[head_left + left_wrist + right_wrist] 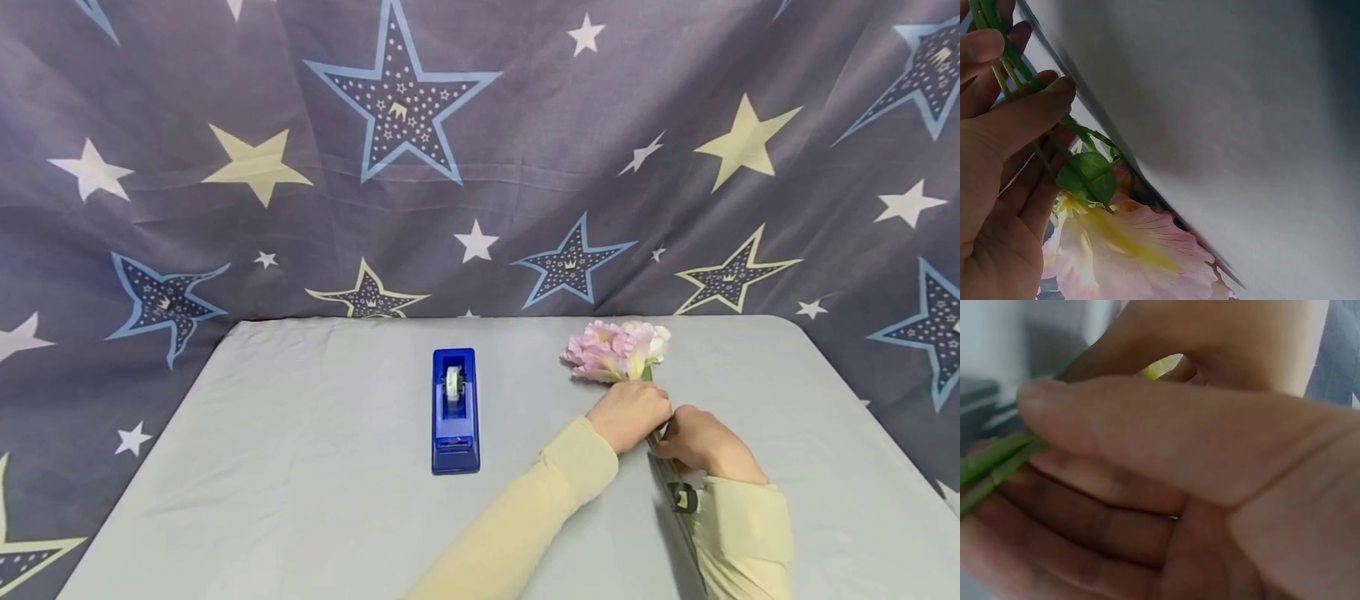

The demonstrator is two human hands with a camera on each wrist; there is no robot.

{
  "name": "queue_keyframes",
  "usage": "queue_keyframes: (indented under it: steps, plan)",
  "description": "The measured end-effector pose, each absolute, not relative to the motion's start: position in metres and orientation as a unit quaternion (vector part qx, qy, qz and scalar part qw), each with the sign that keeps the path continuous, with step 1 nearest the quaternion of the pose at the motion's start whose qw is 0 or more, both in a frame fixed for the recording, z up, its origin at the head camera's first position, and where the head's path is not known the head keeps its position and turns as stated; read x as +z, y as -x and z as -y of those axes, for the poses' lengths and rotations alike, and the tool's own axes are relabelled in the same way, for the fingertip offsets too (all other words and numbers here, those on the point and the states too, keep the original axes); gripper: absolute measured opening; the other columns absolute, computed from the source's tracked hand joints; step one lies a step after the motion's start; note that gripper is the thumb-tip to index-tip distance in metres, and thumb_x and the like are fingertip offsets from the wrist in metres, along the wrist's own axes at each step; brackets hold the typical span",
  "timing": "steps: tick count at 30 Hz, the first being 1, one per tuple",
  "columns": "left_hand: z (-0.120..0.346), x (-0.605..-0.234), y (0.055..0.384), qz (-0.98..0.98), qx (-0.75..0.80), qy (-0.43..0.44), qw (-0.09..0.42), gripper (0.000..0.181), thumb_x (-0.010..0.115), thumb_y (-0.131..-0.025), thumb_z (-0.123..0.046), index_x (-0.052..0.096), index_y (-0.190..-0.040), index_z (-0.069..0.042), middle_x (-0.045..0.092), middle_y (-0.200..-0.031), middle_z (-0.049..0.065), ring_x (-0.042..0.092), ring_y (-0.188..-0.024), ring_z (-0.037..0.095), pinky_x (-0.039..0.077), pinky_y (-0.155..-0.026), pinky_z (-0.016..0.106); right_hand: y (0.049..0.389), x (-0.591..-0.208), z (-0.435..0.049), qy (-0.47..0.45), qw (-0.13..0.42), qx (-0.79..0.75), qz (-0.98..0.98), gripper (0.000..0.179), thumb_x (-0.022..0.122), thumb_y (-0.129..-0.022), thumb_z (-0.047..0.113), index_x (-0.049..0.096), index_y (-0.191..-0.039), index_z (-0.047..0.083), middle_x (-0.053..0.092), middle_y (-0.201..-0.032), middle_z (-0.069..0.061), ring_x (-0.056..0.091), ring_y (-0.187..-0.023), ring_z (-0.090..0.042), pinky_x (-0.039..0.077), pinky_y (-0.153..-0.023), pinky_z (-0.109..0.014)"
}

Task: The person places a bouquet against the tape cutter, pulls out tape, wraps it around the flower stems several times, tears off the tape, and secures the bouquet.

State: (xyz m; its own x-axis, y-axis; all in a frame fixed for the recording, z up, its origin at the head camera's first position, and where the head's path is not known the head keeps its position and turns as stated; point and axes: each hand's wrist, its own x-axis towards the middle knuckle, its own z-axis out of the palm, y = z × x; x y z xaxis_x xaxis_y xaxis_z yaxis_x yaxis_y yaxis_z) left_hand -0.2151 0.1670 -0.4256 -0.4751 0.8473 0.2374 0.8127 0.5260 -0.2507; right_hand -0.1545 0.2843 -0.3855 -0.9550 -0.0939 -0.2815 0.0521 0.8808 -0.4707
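Note:
A bunch of artificial flowers (pixel 607 350) with pink and white blooms lies toward the right of the table. My left hand (pixel 630 414) grips its green stems just beneath the blooms. In the left wrist view, the thumb presses the stems near a round green leaf (pixel 1088 176), and a pink petal (pixel 1129 256) hangs below. Right beside it, my right hand (pixel 708 442) pinches the stems a little lower down. In the right wrist view, two green stems (pixel 997 464) pass between its thumb and curled fingers. The hands hide part of the stems.
A blue tape dispenser (pixel 456 458) with a tape roll (pixel 453 383) stands left of the hands. The pale grey cloth (pixel 300 467) covers the table. Behind it hangs a star-patterned curtain (pixel 525 150).

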Motion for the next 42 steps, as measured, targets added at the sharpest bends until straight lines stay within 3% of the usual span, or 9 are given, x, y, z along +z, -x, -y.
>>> queue_keyframes:
  steps: [7, 12, 26, 42]
  plan:
    - [-0.166, -0.426, 0.215, 0.866, 0.035, 0.475, 0.155, 0.018, 0.064, -0.091, -0.016, 0.074, -0.084, -0.029, 0.073, -0.089, -0.013, 0.066, -0.081, 0.006, 0.056, -0.071, 0.022, 0.155, -0.385, -0.282, -0.001, 0.166, -0.229, -0.959, 0.018, 0.068, -0.068, -0.001, 0.056, -0.059, 0.008, 0.056, -0.052, -0.001, 0.055, -0.046, -0.012, 0.045, -0.048, -0.025]
    - [-0.166, -0.426, 0.215, 0.865, 0.032, 0.476, 0.152, 0.018, 0.065, -0.09, -0.017, 0.074, -0.083, -0.03, 0.073, -0.088, -0.014, 0.067, -0.081, 0.005, 0.056, -0.071, 0.022, 0.154, -0.385, -0.282, 0.001, 0.167, -0.221, -0.961, 0.019, 0.068, -0.069, -0.002, 0.057, -0.056, 0.009, 0.054, -0.047, 0.001, 0.052, -0.044, -0.012, 0.043, -0.049, -0.025]
    - [-0.162, -0.424, 0.211, 0.869, 0.028, 0.474, 0.138, 0.018, 0.065, -0.09, -0.017, 0.073, -0.083, -0.03, 0.072, -0.09, -0.014, 0.067, -0.083, 0.004, 0.055, -0.069, 0.021, 0.15, -0.389, -0.28, -0.01, 0.161, -0.24, -0.957, 0.022, 0.059, -0.06, -0.001, 0.047, -0.051, 0.016, 0.049, -0.044, 0.003, 0.05, -0.041, -0.011, 0.039, -0.044, -0.023]
    - [-0.157, -0.415, 0.209, 0.852, 0.06, 0.473, 0.217, 0.021, 0.064, -0.091, -0.015, 0.074, -0.085, -0.032, 0.071, -0.087, -0.016, 0.066, -0.082, 0.003, 0.056, -0.072, 0.02, 0.149, -0.381, -0.278, 0.008, 0.133, -0.259, -0.957, 0.024, 0.062, -0.06, -0.001, 0.047, -0.05, 0.016, 0.047, -0.042, 0.008, 0.05, -0.041, -0.009, 0.038, -0.044, -0.023]
